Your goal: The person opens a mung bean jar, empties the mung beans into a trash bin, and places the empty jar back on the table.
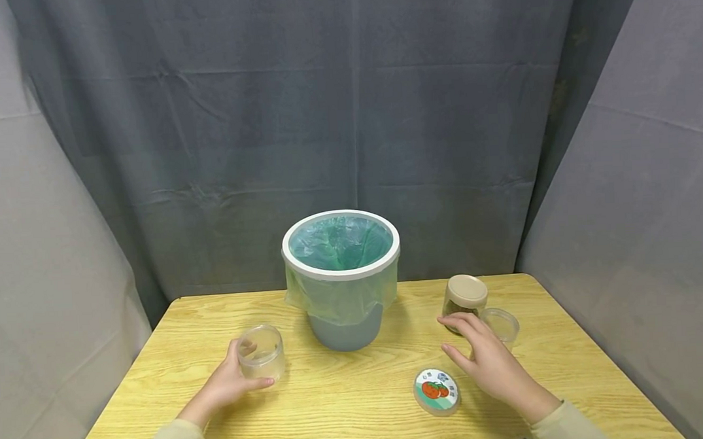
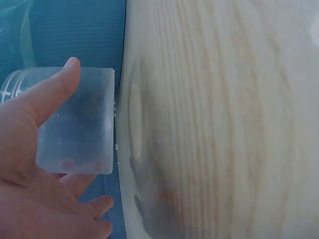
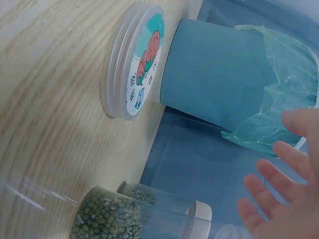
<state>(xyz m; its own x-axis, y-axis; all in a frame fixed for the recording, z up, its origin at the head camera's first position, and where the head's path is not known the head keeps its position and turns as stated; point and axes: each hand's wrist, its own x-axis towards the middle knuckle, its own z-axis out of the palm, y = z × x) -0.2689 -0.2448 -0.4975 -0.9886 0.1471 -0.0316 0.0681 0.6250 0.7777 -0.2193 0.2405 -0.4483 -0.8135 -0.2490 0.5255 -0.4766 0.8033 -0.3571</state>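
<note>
My left hand [image 1: 229, 382] holds a clear plastic jar [image 1: 262, 364], thumb on one side and fingers round the other. No lid covers this jar, and no contents show through its wall; its base is close over the table in the left wrist view. My right hand [image 1: 488, 357] is spread over the right side, holding nothing. Beside it lies a round lid [image 1: 435, 391] with a picture of red tomatoes. Just beyond the right hand stand a beige-lidded jar [image 1: 466, 293] and an unlidded clear jar [image 1: 502, 323], partly hidden by the hand. Green beans [image 3: 107, 216] fill the nearer jar's lower part.
A grey bin [image 1: 347, 334] with a white rim and a green plastic liner stands at the back middle of the wooden table [image 1: 336, 410]. Grey curtains [image 1: 253, 132] hang behind the table and along both sides.
</note>
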